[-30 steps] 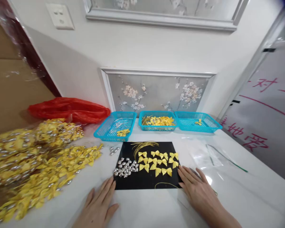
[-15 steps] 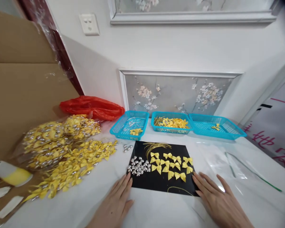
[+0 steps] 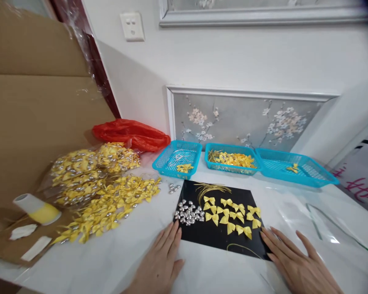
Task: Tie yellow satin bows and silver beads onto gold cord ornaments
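My left hand lies flat on the table, its fingertips at the lower left edge of a black mat. On the other side, my right hand rests with fingers stretched out, its tips touching the mat's right edge. Neither hand holds anything. Silver beads are clustered on the mat's left part. Several yellow bows are spread over its middle and right. A bundle of gold wires lies along the top, and a single gold wire curves near the bottom edge.
Blue baskets stand by the wall: a left one, a middle one with yellow pieces, and a right one. A heap of yellow bow garlands, a red plastic bag and a white-yellow tube are at left. Green wire lies right.
The camera view has turned a little to the left, so everything appears shifted right. Both hands remain flat at the mat's edges, and the bows and beads keep their places.
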Demonstrator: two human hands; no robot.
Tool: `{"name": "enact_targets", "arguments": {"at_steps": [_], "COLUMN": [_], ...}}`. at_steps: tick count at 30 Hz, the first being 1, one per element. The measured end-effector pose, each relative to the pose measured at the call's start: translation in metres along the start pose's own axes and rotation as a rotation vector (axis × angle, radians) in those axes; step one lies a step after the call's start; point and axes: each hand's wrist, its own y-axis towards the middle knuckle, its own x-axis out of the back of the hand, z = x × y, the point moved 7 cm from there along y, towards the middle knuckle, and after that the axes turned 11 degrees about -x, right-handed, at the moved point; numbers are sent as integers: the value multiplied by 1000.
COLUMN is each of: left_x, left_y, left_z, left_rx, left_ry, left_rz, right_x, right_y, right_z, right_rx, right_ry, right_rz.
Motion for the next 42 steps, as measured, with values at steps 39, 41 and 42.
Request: {"name": "enact_targets", "arguments": {"at_steps": [39,41,42], "left_x": [-5,-6,-7], "left_y": [46,44,43], "left_z": [172,174,174], "left_rx": [156,152,150], "left_ry": [177,167,164], "left_rz": [181,156,145], "right_x": [-96,-97,-97], "right_y": [285,285,284], "right_z": [207,208,208], "right_rx": [133,157,164], "right_ry": [320,331,336], "right_rz": [483,507,517]}}
